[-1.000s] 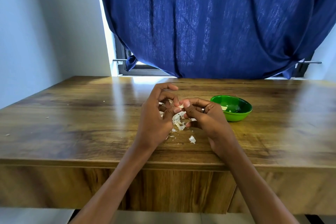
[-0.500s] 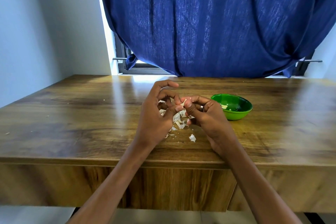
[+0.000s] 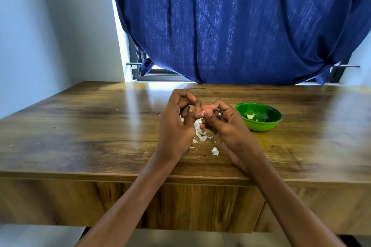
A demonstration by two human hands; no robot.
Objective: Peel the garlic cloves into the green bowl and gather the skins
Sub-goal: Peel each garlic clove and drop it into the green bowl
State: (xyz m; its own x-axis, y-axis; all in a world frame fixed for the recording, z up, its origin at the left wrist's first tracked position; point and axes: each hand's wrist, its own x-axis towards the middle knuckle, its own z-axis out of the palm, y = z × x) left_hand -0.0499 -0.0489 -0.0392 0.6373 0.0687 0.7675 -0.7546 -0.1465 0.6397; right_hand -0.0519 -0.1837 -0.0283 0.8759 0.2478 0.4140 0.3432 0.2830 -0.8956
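Note:
My left hand point(image 3: 176, 124) and my right hand point(image 3: 224, 126) meet above the wooden table point(image 3: 90, 136), fingertips together, pinching a small garlic clove point(image 3: 204, 110) that is mostly hidden by the fingers. White papery garlic skins point(image 3: 199, 133) lie in a loose pile on the table below and between the hands, with one stray piece point(image 3: 215, 151) nearer the front edge. The green bowl point(image 3: 259, 119) stands to the right of my right hand, holding a peeled clove or two.
A dark blue curtain point(image 3: 241, 26) hangs behind the table over a window. Tiny skin flecks point(image 3: 12, 145) dot the table's left side. The table's front edge runs just below my wrists.
Both hands have stayed together over the skin pile, fingers shifting slightly on the clove. The view has tilted a little; the bowl and skins have not moved.

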